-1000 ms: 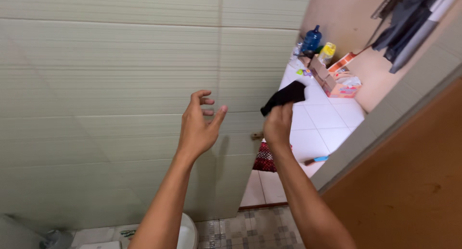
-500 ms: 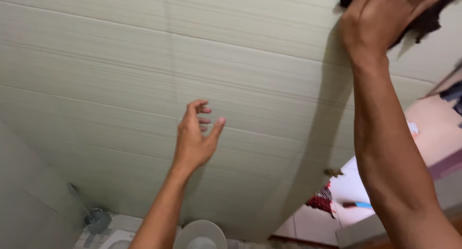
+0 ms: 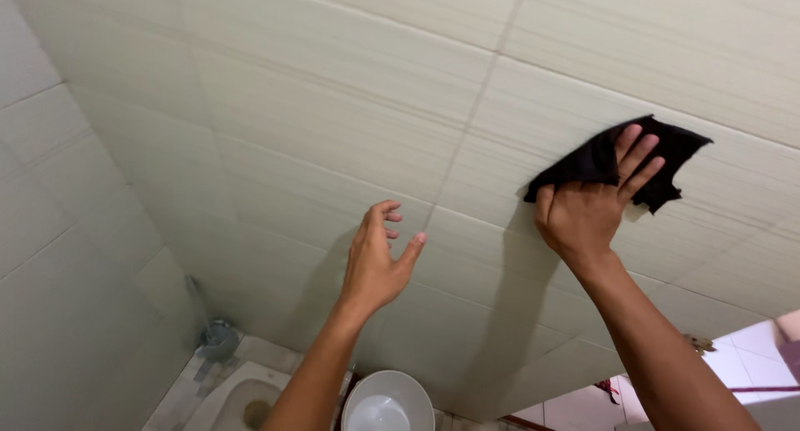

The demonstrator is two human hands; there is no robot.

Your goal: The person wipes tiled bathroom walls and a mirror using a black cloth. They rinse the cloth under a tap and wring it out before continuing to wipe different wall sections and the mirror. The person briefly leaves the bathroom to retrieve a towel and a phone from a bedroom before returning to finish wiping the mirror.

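The right hand [image 3: 587, 210] presses a black cloth [image 3: 612, 160] flat against the pale tiled wall [image 3: 333, 106], fingers spread over it. Left of the cloth, the left hand [image 3: 375, 264] hovers open and empty near the wall, above a white bucket [image 3: 387, 402].

black cloth [image 3: 602, 160], crumpled, pressed flat against wall tile

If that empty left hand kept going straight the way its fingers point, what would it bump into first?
Most likely the pale tiled wall. The left hand is open, fingers aimed up and toward the tiles, with nothing visible between them. How far off the wall it hangs is hard to judge from this one view.
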